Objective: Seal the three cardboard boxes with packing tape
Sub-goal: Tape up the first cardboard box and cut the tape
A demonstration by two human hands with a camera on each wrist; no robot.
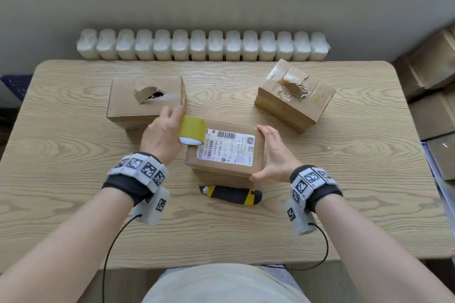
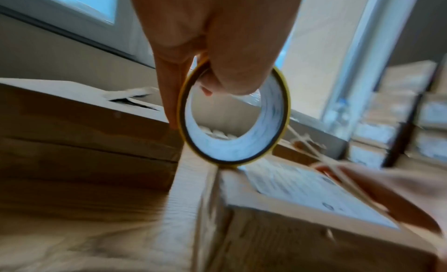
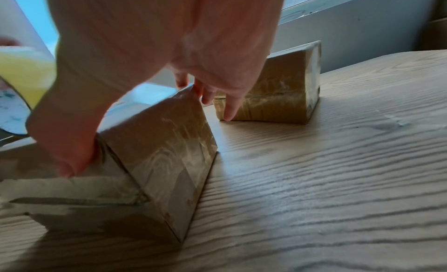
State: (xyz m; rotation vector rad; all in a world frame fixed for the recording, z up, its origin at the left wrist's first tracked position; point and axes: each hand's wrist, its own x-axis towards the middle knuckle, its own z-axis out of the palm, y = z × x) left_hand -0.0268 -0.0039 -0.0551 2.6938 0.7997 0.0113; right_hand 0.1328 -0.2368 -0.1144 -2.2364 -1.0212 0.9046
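Observation:
Three cardboard boxes stand on the wooden table (image 1: 73, 204). The torn-topped box (image 1: 128, 103) is at the back left and the box with crumpled tape (image 1: 293, 101) at the back right. The labelled box (image 1: 226, 152) sits in the middle. My left hand (image 1: 176, 120) grips a yellow tape roll (image 1: 192, 130) over that box's far left corner, thumb through the core (image 2: 232, 148). My right hand (image 1: 273, 155) clasps the labelled box's right end (image 3: 164, 151), thumb on the near edge and fingers at the far corner. A thin strand of tape (image 2: 307, 142) stretches from the roll rightwards.
A black-and-yellow utility knife (image 1: 231, 194) lies just in front of the labelled box. A white radiator (image 1: 202, 44) runs behind the table. More cardboard boxes (image 1: 430, 76) are stacked on the floor at the right. Bare tabletop lies in front of the knife.

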